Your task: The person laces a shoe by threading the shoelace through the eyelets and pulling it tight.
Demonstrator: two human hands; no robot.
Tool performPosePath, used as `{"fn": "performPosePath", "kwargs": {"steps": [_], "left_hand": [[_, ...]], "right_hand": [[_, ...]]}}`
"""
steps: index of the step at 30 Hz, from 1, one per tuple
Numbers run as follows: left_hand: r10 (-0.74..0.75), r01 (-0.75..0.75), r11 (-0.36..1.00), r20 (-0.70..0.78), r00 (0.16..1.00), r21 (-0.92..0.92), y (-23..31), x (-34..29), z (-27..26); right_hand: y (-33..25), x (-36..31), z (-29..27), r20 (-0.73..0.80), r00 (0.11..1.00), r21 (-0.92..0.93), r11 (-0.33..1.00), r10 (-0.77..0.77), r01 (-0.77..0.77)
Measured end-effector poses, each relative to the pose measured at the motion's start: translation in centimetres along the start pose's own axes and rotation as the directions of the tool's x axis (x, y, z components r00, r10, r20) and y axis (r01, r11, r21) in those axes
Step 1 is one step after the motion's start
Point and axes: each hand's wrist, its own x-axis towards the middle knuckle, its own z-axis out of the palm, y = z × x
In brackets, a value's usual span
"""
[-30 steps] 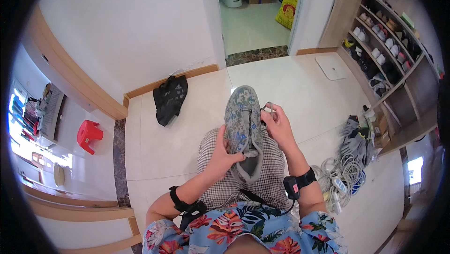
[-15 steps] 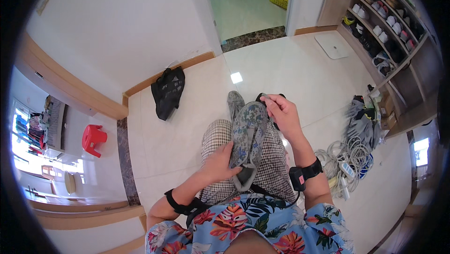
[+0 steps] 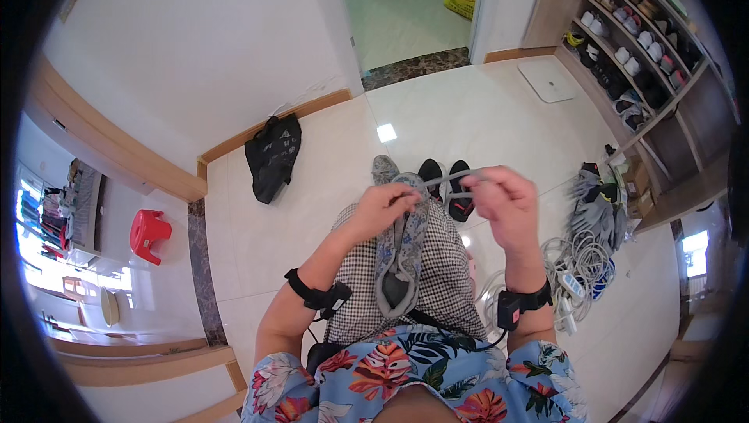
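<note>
A grey-blue camouflage shoe (image 3: 388, 255) lies on my lap over the checked trousers, its opening toward me and its toe pointing away. A grey shoelace (image 3: 449, 179) stretches from its front part out to the right. My right hand (image 3: 505, 198) is closed on the lace, holding it off the shoe in a loop. With fingers pinched together, my left hand (image 3: 384, 211) is at the lace where it meets the shoe; the exact grip is partly hidden. A matching camouflage shoe (image 3: 384, 167) shows just beyond my knees.
Two black shoes (image 3: 460, 197) are on the floor past my knees. Coiled grey cables (image 3: 573, 267) and grey gloves (image 3: 597, 212) lie at the right. A shoe rack (image 3: 636, 40), a flat white scale (image 3: 546, 81), a black bag (image 3: 273, 161) and a red stool (image 3: 150, 236) surround me.
My left hand has moved from the shoe's side up to its front. My right hand has drawn away to the right with the lace. The shoe sits lower on my lap.
</note>
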Motion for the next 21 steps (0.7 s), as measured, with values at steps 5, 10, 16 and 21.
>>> {"fn": "performPosePath", "kwargs": {"steps": [5,10,16,21], "left_hand": [[-0.011,-0.014,0.981,-0.128,0.992,-0.193,-0.8,0.1,-0.1],[0.104,-0.145,0.929,-0.134,0.985,-0.341,4.7,-1.4,1.2],[0.153,-0.232,0.905,-0.235,0.96,-0.357,5.0,-1.0,0.9],[0.061,-0.12,0.831,-0.125,0.99,-0.543,2.3,-0.7,3.1]], "right_hand": [[0.9,0.2,-0.6,-0.078,0.997,0.096,0.995,0.022,-0.014],[5.1,0.8,1.0,-0.063,0.992,-0.289,0.949,0.111,-0.125],[5.4,1.0,1.8,0.202,0.883,-0.267,0.892,0.423,-0.365],[3.4,1.9,2.3,0.044,0.965,0.116,0.958,0.259,-0.263]]}}
